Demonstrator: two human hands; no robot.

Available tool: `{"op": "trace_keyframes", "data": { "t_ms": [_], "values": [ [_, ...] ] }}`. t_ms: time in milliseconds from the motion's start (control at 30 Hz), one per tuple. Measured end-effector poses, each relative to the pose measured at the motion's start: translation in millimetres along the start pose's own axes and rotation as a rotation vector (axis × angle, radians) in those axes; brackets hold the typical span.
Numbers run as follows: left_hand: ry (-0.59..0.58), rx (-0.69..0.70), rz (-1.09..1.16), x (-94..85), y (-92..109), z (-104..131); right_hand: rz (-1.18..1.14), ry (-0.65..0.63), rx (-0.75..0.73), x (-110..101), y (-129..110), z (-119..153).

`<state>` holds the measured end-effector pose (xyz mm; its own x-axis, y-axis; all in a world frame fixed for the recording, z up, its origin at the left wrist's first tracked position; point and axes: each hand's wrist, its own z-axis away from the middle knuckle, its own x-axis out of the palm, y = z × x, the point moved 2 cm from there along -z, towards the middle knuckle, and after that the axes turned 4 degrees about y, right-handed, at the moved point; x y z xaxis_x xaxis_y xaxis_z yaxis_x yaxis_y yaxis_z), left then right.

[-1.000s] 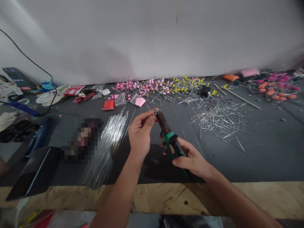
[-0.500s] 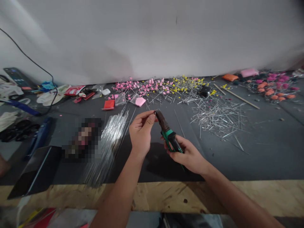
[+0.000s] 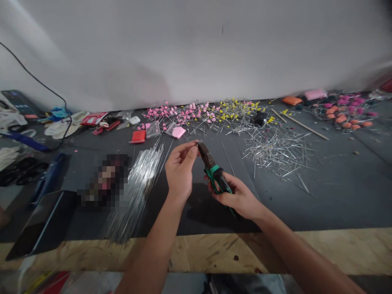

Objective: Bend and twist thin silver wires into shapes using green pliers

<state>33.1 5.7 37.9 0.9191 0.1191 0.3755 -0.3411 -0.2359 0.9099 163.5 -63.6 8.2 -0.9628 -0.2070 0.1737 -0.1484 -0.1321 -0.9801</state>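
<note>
My right hand (image 3: 235,194) is wrapped round the green and black handles of a pair of pliers (image 3: 216,173), whose dark jaws point up and to the left. At the jaw tips, my left hand (image 3: 180,167) pinches with thumb and forefinger. What it pinches is too small to make out. Just left of that hand lies a bundle of straight silver wires (image 3: 142,175) on the dark tabletop. To the right of the pliers is a loose heap of short cut wires (image 3: 274,151).
Along the wall lie wires with pink tips (image 3: 177,112) and yellow tips (image 3: 237,110). Farther right are a wooden stick (image 3: 308,126) and orange and magenta pieces (image 3: 343,118). A red packet (image 3: 138,136) lies behind the wire bundle. At left are a black tablet-like object (image 3: 43,222) and a cable (image 3: 36,79).
The whole view has shifted slightly, with table items a little farther left. Both hands keep their grip, and the pliers stay against my left fingertips.
</note>
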Motion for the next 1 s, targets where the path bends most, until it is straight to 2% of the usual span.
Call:
{"op": "trace_keyframes", "data": {
  "t_ms": [267, 667, 733, 800, 900, 1000],
  "values": [
    [0.047, 0.064, -0.074, -2.1, 1.8, 0.7, -0.131, -0.038, 0.067, 4.6, -5.6, 1.8],
    [0.096, 0.093, -0.151, -5.0, -2.6, 0.1, -0.039, -0.036, 0.055, 5.5, -2.4, 0.7],
    [0.09, 0.058, -0.128, -3.5, -3.9, 3.0, -0.027, -0.03, 0.052, 4.1, -3.4, -0.2],
    [0.056, -0.04, -0.084, 0.0, -6.8, 10.8, 0.003, -0.001, 0.031, 0.8, -3.9, -1.1],
    [-0.088, -0.261, -0.066, 9.4, -12.5, 31.3, 0.065, 0.071, -0.023, -5.3, -2.3, -1.3],
    [-0.232, -0.343, -0.111, 20.2, -13.5, 51.1, 0.092, 0.104, -0.104, -6.5, -1.8, 1.3]
  ]
}}
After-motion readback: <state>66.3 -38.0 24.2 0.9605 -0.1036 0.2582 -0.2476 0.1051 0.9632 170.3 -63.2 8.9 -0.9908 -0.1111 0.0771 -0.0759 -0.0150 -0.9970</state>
